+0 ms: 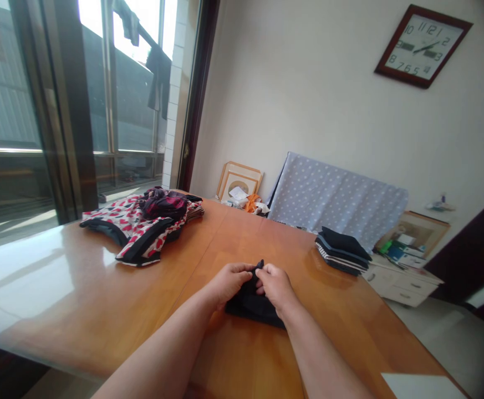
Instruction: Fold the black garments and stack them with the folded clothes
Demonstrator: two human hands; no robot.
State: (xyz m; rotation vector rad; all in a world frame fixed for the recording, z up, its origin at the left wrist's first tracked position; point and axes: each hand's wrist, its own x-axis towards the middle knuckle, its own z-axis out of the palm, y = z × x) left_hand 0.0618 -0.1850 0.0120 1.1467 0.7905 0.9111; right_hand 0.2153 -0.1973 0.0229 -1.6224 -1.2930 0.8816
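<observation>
My left hand [229, 283] and my right hand [275, 286] meet at the middle of the wooden table [100, 293]. Both pinch the top of a black cloth garment [252, 306], which lies partly folded on the tabletop. Its upper edge rises between my fingers. To the far left lies a heap of red-and-white patterned clothes with black trim [139, 235]. A folded stack of dark and striped garments [341, 252] sits to the right, out of reach of my fingers.
A white sheet [422, 386] lies at the table's near right corner. Beyond the far edge lean a polka-dot cloth [333, 199] and picture frames [239, 182]. A low white drawer unit [402, 282] stands at right, with a glass door along the left.
</observation>
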